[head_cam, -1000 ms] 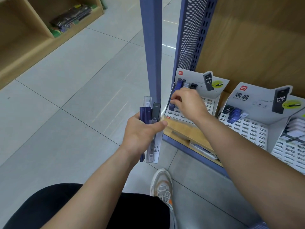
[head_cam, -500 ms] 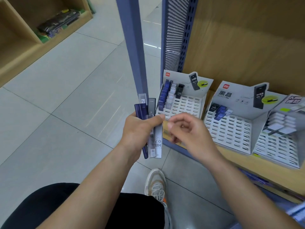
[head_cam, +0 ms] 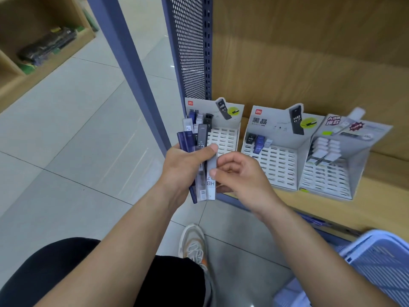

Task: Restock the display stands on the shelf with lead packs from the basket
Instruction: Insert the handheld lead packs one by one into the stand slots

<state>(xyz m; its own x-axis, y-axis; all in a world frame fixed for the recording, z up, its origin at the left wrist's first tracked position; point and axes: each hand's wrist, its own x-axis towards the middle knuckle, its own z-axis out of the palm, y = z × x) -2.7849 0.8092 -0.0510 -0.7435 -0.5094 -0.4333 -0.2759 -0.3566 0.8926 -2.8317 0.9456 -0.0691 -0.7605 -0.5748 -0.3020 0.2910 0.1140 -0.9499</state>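
We are gripping the fanned lead packs (head_cam: 188, 140) in our left hand (head_cam: 183, 167) before the display stands (head_cam: 225, 138), our right hand (head_cam: 241, 176) pinching the outermost pack (head_cam: 211, 189), best drawn out straight without loosening the rest.

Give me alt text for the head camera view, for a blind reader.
The left hand holds a fan of lead packs while the right hand pinches the white pack at its edge. Behind, three display stands sit on a wooden shelf; a blue basket shows lower right.
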